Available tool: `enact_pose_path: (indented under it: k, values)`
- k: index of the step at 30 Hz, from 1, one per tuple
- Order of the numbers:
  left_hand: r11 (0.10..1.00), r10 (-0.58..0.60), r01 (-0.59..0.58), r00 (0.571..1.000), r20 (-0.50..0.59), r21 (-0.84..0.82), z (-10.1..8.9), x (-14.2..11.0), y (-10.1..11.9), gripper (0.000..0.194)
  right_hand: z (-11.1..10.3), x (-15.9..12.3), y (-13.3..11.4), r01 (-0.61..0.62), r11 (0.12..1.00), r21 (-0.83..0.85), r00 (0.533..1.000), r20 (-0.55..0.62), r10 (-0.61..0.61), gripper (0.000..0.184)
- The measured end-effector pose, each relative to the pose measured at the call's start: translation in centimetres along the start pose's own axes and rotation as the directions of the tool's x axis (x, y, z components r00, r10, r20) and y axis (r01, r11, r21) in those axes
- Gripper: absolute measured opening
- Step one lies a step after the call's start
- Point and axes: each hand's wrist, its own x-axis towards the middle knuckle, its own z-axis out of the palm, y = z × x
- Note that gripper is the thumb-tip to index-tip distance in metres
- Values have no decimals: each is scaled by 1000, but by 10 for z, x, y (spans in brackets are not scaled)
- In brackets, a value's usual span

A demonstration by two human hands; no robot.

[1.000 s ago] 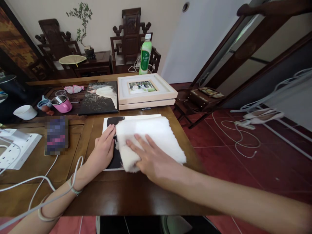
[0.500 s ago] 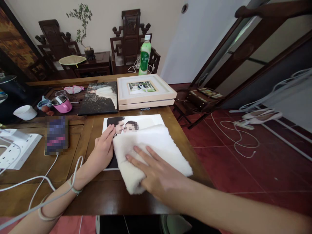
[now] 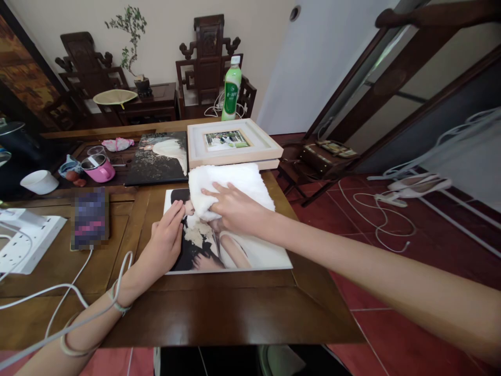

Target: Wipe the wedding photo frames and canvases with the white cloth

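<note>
A large photo print [image 3: 250, 253] of a couple lies flat on the wooden table [image 3: 219, 313]. My left hand [image 3: 166, 240] rests flat on the print's left edge, fingers stretched out. My right hand [image 3: 233, 209] presses flat on a fluffy white cloth [image 3: 227, 183] at the print's far end, fingers spread over the cloth. The cloth covers the upper part of the print and reaches the stacked frames behind it.
Two stacked light wooden frames [image 3: 235, 146] and a dark photo print [image 3: 160, 156] lie behind. A green bottle [image 3: 231, 89], pink mug [image 3: 97, 167], white bowl [image 3: 39, 181], power strip [image 3: 23, 240], blurred phone [image 3: 90, 216] and white cables [image 3: 70, 292] surround. Carved chairs stand at the back.
My right hand slid the cloth from the print's near end up to its far end, uncovering the lower part of the picture. My left hand stayed put.
</note>
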Motion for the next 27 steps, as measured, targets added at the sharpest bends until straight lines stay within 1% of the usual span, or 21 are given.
enact_pose_path:
  k: [3, 6, 9, 11, 13, 16, 17, 19, 21, 23, 25, 27]
  values:
    - [1000, 5, -5, 1000, 1, -2, 0, 0, -1, 49, 2, 0, -1, 0, 1000, -25, 1000, 5, 0, 25]
    - [1000, -2, 2, 1000, -3, 1, 0, 0, -1, 48, 5, -9, -10, -3, 999, -40, 1000, 21, 4, 30]
    - [1000, -15, 15, 1000, 9, 7, -1, 0, 1, 48, 8, -30, -26, 30, 999, -24, 999, 19, -29, 28]
    - [1000, -23, 23, 999, 22, 10, -2, 0, 3, 48, 13, -49, -40, 87, 996, -2, 996, -8, -87, 21]
    - [1000, -27, 26, 999, 25, 11, -3, 0, 4, 48, 19, -69, -56, 147, 989, -2, 984, -98, -146, 18]
    - [1000, -20, 20, 999, 28, 9, -3, 0, 5, 48, 28, -94, -79, 176, 983, -47, 938, -296, -182, 23]
    - [1000, -20, 20, 999, 30, 8, -3, 0, 5, 48, 30, -100, -86, 174, 983, -54, 924, -337, -182, 24]
    - [1000, -25, 25, 999, 35, 9, -3, 0, 5, 48, 30, -106, -93, 180, 982, -50, 915, -359, -185, 25]
    - [1000, -28, 28, 999, 38, 10, -4, 1, 6, 47, 28, -107, -93, 194, 980, -43, 921, -337, -197, 25]
    - [1000, -28, 28, 999, 45, 10, -6, 1, 7, 47, 23, -102, -85, 218, 976, -20, 935, -283, -215, 23]
    - [999, -34, 33, 998, 56, 14, -6, 1, 7, 48, 17, -94, -73, 226, 973, 46, 961, -176, -215, 21]
    - [999, -41, 40, 997, 61, 18, -6, 1, 7, 48, 10, -81, -60, 191, 975, 110, 981, -42, -188, 19]
